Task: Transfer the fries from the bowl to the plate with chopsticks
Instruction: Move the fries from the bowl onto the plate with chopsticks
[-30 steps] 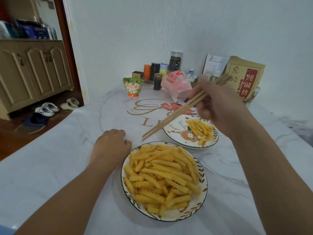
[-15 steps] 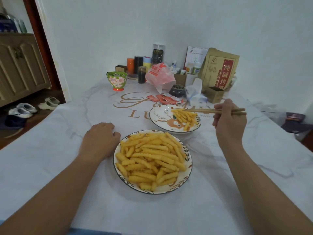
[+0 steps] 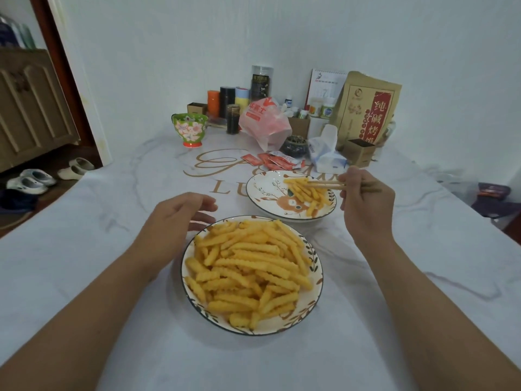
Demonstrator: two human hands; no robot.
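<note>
Head view: we see the bowl (image 3: 315, 280) near us, heaped with crinkle-cut fries (image 3: 248, 266), and the plate (image 3: 262, 190) just beyond it with a small pile of fries already on it. Our right hand (image 3: 366, 204) pinches the chopsticks (image 3: 327, 185), tips lying over the plate's fries; whether a fry sits between the tips we cannot tell. Our left hand (image 3: 174, 218) rests on the table (image 3: 84, 249) beside the bowl's far-left rim, fingers loosely spread, holding nothing.

Handling, as we judge it: fries are light, fairly stiff but snap if squeezed hard; the ridges should give the sticks some bite. Best taken across the middle, one at a time, from the top of the heap.

Against half a second earlier: the left hand was a closed fist by the bowl and has opened; the chopsticks have dipped lower over the plate.
</note>
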